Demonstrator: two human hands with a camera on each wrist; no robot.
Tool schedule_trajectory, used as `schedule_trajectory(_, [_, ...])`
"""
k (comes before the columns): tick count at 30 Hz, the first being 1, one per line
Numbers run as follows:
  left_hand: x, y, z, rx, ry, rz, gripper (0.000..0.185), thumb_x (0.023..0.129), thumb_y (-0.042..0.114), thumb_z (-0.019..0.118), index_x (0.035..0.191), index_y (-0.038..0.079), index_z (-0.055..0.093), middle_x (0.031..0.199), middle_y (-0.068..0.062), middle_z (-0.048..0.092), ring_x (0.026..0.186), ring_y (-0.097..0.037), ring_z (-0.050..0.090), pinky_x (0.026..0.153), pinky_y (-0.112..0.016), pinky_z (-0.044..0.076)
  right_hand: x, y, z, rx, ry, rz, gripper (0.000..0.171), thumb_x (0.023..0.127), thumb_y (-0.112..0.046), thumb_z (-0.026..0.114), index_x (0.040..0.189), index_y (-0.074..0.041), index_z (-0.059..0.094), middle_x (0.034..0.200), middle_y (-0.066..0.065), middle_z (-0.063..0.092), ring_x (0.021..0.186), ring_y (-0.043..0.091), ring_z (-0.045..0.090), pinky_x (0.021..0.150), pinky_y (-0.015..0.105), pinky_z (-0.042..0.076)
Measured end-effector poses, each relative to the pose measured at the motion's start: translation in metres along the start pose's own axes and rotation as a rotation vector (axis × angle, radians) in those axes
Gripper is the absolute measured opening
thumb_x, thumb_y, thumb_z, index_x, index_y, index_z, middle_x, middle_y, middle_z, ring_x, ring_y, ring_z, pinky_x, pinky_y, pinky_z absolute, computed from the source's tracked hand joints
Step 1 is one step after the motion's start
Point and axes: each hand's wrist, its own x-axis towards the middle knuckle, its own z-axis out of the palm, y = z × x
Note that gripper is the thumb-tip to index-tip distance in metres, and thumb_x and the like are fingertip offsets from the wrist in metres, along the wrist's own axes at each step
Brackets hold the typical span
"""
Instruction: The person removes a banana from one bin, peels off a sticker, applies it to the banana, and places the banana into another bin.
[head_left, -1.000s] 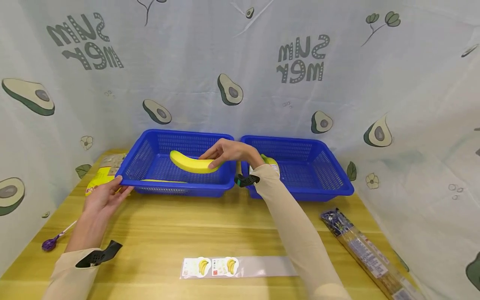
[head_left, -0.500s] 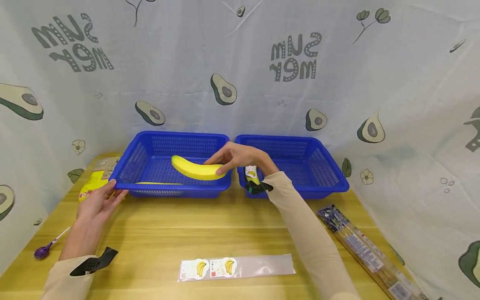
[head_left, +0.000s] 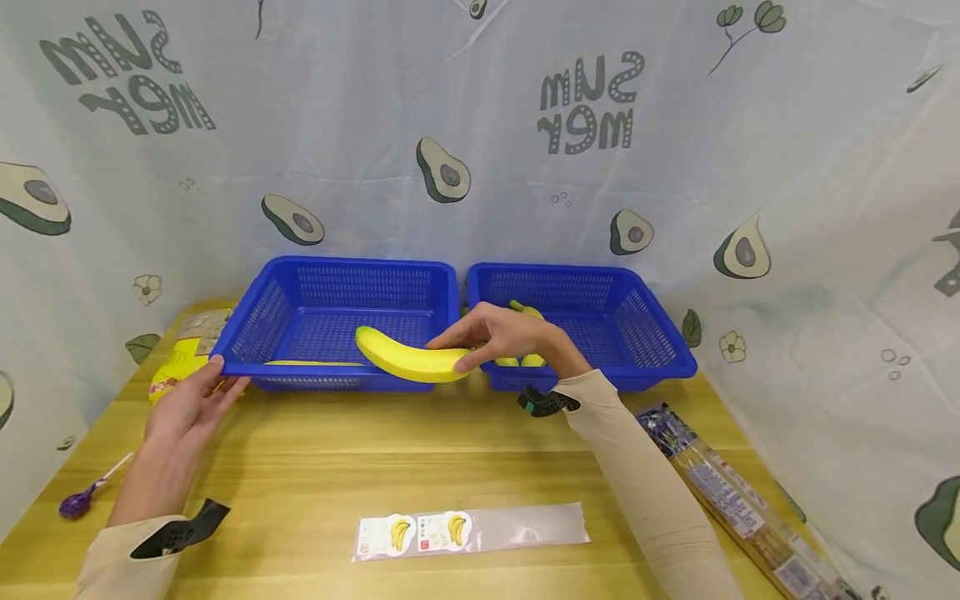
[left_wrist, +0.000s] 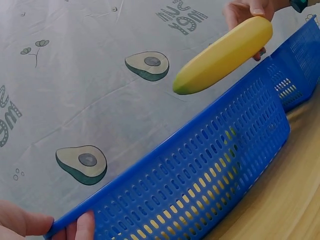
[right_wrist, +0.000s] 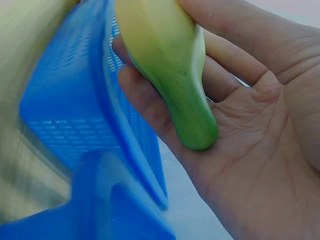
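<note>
A yellow banana (head_left: 408,358) with green ends is pinched near its stem end by my right hand (head_left: 501,335), above the front rim of the left blue basket (head_left: 352,379). In the right wrist view the green stem (right_wrist: 192,120) points toward the palm. My left hand (head_left: 183,404) grips that basket's front left corner, thumb on top of the rim and fingers below. Another banana (head_left: 311,363) lies inside it along the front wall, mostly hidden. The right blue basket (head_left: 600,379) holds bananas (head_left: 528,312), partly covered by my right hand.
A clear strip with two banana stickers (head_left: 423,533) lies on the wooden table (head_left: 315,467). A long pack of noodles (head_left: 738,500) is at the right, a purple lollipop (head_left: 78,502) at the left. Behind the left basket's side sits a yellow bag (head_left: 183,358). A printed curtain (head_left: 360,125) hangs behind.
My right hand has carried the banana from inside the left basket toward the right and nearer, over the front rim. The left hand keeps its hold on the corner; the view has shifted slightly.
</note>
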Motion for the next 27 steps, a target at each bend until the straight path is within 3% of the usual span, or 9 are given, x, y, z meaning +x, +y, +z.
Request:
schedule_trajectory(5, [0.0,-0.001,-0.003,0.008,0.012,0.005,0.03,0.101,0.006,0.073,0.125,0.021,0.067,0.101,-0.006,0.073,0.096,-0.021,0.077,0.101,-0.036,0.061,-0.016,0.005,0.009,-0.036,0.005,-0.022,0.046,0.101,0.003,0.073,0.144,0.011,0.06,0.139,0.025,0.069,0.101,0.014,0.069,0.088,0.026,0.062])
schedule_trajectory(11, [0.003,-0.001,-0.006,0.004,-0.058,0.008,0.026,0.103,0.005,0.069,0.125,0.019,0.064,0.101,-0.008,0.073,0.099,-0.021,0.077,0.098,-0.036,0.062,-0.031,0.01,0.015,-0.053,0.007,-0.059,0.046,0.101,0.001,0.073,0.144,0.011,0.061,0.135,0.024,0.071,0.099,0.012,0.068,0.086,0.026,0.062])
schedule_trajectory(21, [0.005,0.0,-0.008,-0.02,-0.112,-0.007,0.027,0.105,0.004,0.066,0.126,0.02,0.065,0.103,-0.009,0.074,0.101,-0.021,0.077,0.101,-0.037,0.061,-0.05,0.013,0.031,-0.036,-0.013,-0.08,0.046,0.1,0.002,0.074,0.144,0.009,0.062,0.137,0.022,0.071,0.1,0.009,0.067,0.084,0.025,0.061])
schedule_trajectory(27, [0.007,0.0,-0.008,-0.006,-0.091,0.003,0.03,0.104,0.005,0.068,0.128,0.022,0.065,0.104,-0.007,0.075,0.102,-0.021,0.077,0.103,-0.037,0.059,-0.059,0.02,0.04,-0.018,-0.02,-0.077,0.047,0.1,0.001,0.075,0.144,0.01,0.061,0.134,0.023,0.072,0.102,0.008,0.067,0.088,0.029,0.064])
